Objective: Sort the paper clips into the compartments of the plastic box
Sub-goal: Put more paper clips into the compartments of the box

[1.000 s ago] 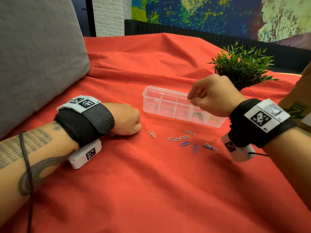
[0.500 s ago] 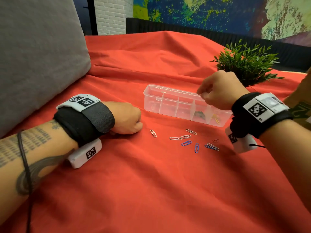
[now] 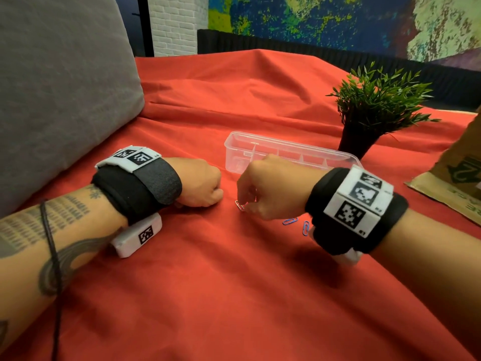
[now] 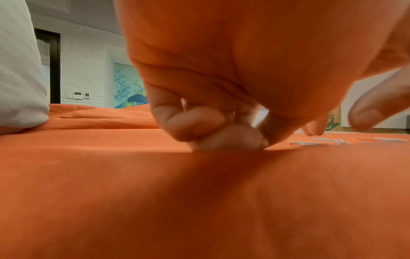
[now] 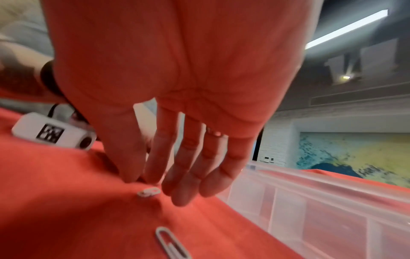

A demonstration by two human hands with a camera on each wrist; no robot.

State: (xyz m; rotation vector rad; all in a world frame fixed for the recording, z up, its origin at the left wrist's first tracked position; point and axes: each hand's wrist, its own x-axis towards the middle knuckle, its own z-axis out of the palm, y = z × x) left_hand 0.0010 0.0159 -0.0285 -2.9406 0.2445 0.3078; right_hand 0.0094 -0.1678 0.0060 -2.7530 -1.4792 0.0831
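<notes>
Red cloth [image 3: 234, 295]: left hand [image 3: 200, 185] fisted, empty; right hand [image 3: 270, 188] fingers extended at a silver paper clip [image 3: 240, 205].

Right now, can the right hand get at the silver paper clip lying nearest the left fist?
Probably yes. The right hand is down at the red cloth with fingertips right beside the silver paper clip, and nothing lies between them. The left hand rests apart, fisted.

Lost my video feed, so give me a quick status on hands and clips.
Left hand fisted, idle on red cloth. Right hand fingertips down at silver paper clip, not yet pinched. Clear plastic compartment box just behind; nothing blocking.
</notes>
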